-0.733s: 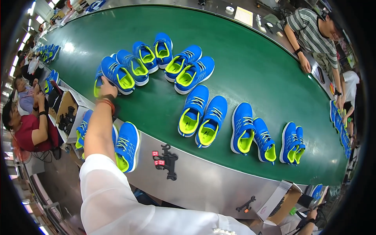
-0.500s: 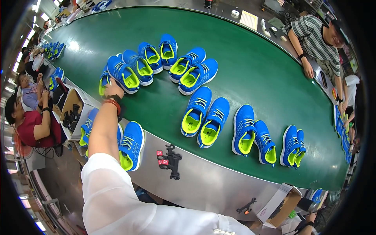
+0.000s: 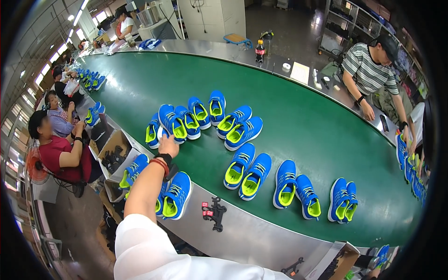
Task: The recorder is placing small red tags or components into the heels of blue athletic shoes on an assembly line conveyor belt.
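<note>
Note left hand at the heel end of a blue shoe on the green tabletop, too obscured to tell whether gripping; find right hand out of view. Recommend steadying by the heel and moving gently, without knocking adjacent shoes out of line.

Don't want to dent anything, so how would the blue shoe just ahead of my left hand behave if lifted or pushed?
The blue shoe probably feels light for its size, given its thin-looking upper. Its open lime-lined collar may flex, while the white sole likely stays firmer. That long sole should make it slide, not roll.
</note>
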A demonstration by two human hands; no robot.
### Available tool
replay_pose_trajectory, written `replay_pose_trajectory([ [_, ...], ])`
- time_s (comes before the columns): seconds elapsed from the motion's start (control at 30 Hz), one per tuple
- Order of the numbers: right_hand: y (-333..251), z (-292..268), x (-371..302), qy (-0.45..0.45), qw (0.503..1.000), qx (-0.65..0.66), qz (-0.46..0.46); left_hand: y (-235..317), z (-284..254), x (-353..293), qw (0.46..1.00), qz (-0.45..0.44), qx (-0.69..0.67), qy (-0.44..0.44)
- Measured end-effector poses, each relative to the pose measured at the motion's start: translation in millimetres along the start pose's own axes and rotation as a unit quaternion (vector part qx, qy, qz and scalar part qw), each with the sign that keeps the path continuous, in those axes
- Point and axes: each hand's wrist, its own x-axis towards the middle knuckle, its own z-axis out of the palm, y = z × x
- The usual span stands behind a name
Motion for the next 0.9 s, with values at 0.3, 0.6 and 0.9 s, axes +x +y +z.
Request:
replay_pose_trajectory([
  [0.3,74.7,3.3,63.0,0.076,0.972,-0.093,-0.201,69.0,-34.7,-145.2,0.948,0.271,-0.170,-0.013],
  [0.6,93.4,-21.8,120.0,0.156,0.890,-0.206,-0.377,96.6,-51.4,-252.9,0.911,0.339,-0.211,-0.104],
  [0.9,111.0,-8.8,145.5,0.061,0.902,-0.426,-0.045,115.2,-57.6,-269.8,0.875,0.405,-0.220,-0.147],
])
